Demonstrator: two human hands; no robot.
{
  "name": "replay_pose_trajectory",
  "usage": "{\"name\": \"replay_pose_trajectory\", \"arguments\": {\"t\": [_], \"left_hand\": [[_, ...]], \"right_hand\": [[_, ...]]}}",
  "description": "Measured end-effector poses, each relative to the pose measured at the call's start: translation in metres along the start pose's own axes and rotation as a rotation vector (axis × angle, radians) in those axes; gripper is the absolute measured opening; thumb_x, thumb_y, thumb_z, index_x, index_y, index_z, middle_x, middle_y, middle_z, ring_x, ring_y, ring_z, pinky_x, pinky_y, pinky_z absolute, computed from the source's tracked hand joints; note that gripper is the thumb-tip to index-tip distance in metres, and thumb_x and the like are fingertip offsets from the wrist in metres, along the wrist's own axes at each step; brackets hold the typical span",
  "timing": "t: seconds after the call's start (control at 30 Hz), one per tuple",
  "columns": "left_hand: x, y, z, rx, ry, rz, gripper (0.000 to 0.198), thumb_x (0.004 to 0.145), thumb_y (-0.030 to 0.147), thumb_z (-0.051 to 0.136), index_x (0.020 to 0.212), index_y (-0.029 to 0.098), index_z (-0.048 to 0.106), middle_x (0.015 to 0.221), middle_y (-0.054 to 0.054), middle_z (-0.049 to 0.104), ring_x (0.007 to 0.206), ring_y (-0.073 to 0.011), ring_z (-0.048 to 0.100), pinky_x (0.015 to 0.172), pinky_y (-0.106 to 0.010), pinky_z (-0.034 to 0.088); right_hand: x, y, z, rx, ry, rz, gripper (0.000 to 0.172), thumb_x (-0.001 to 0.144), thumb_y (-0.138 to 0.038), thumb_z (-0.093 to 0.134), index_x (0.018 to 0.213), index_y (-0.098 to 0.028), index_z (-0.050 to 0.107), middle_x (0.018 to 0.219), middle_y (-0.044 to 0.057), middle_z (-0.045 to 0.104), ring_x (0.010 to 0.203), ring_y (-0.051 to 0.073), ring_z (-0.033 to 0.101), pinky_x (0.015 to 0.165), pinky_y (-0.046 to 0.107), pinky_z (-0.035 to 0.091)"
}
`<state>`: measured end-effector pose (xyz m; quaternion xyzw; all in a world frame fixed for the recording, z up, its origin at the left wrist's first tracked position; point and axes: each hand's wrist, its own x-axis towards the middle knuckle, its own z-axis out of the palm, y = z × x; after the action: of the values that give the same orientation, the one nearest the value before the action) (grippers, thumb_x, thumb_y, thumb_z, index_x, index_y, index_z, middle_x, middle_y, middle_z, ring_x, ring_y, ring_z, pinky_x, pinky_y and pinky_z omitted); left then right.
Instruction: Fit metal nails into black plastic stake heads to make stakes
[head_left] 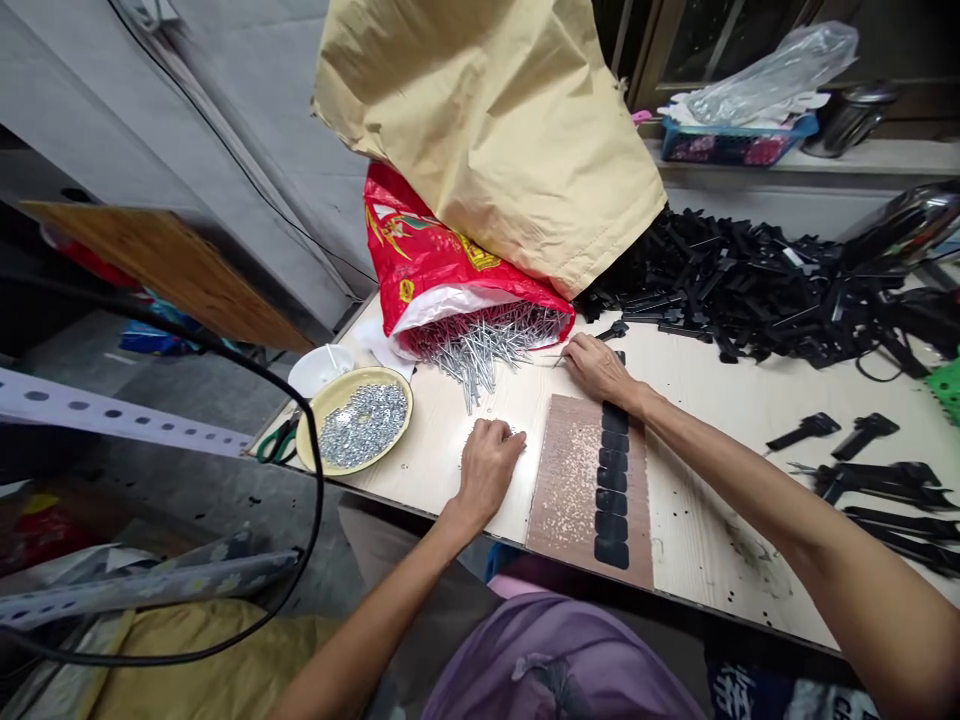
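My left hand [489, 465] is closed low over the table, between the yellow bowl of small metal pieces [364, 420] and the brown board [562, 490]. Its fingers are curled together, and what they hold is too small to name. My right hand [598, 368] reaches past the top of the board, thumb and fingers pinched at a thin metal pin [551, 357]. Long metal pins [480, 350] spill from a red bag [427, 255] left of that hand. Black rounded pieces [613, 500] lie in a column on the board, beside scattered pale specks.
Black plastic parts [750, 285] are heaped at the back right, with several more [866, 435] near the right edge. A tan sack [495, 130] covers the red bag. Green-handled scissors [277, 440] and a white bowl [321, 370] sit at the left corner.
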<state>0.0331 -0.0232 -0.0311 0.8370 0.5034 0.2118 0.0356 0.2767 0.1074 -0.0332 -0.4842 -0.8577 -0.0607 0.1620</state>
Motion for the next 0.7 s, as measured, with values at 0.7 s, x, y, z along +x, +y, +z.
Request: {"name": "replay_pose_trajectory", "arguments": {"t": [0.7], "left_hand": [[0.032, 0.025, -0.020, -1.545, 0.065, -0.803, 0.033, 0.063, 0.037, 0.075, 0.078, 0.012, 0.060, 0.068, -0.002, 0.063, 0.057, -0.0085, 0.056, 0.061, -0.025, 0.047]], "right_hand": [[-0.081, -0.118, -0.085, 0.489, 0.137, 0.138, 0.027, 0.093, -0.022, 0.044, 0.113, -0.024, 0.061, 0.089, 0.005, 0.056, 0.077, 0.015, 0.056, 0.068, 0.027, 0.047]]}}
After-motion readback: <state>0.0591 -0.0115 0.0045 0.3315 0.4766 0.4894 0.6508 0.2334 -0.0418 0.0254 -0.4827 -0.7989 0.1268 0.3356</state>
